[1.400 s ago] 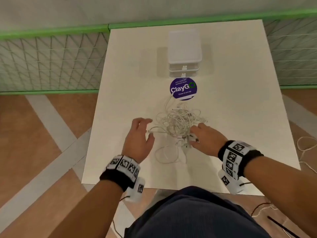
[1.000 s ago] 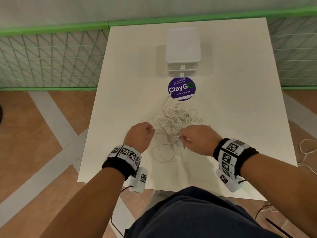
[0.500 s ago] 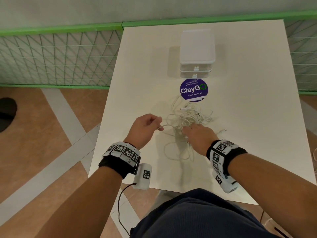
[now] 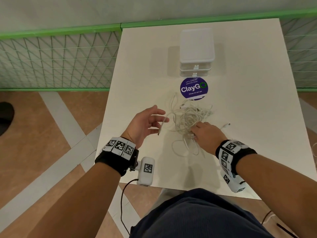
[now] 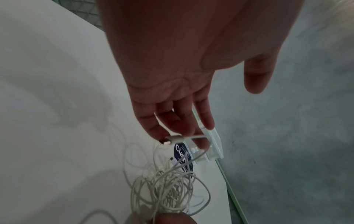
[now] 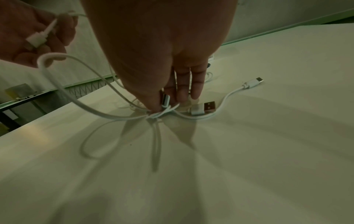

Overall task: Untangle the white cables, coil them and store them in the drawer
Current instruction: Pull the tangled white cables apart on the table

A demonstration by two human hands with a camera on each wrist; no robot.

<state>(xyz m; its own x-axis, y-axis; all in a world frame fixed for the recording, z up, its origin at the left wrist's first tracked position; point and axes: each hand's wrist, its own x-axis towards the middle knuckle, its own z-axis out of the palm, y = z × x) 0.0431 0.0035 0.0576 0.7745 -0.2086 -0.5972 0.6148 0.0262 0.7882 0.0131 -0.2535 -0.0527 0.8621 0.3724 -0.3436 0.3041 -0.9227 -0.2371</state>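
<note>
A tangle of white cables [image 4: 190, 115] lies mid-table on the white table [image 4: 240, 117], in front of a small white drawer unit [image 4: 196, 48] whose drawers are closed. My left hand [image 4: 161, 113] is raised left of the tangle with its fingers spread. One cable end is caught between its fingers [image 5: 184, 127], and the plug [image 4: 159, 130] hangs down. My right hand [image 4: 195, 131] bears down on the tangle's near side and pinches a metal USB plug [image 6: 165, 100] and crossing strands against the table. A loose USB-C end [image 4: 226, 125] lies to its right.
A round purple ClayGo sticker [image 4: 193, 88] sits between the drawer unit and the tangle. A green mesh fence [image 4: 60, 62] runs behind and to the left of the table. The table's left edge is close to my left wrist. More cable lies on the floor at the right [image 4: 314, 148].
My left hand has opened from a tight pinch and lifted one cable end out to the left. My right hand has moved forward onto the tangle.
</note>
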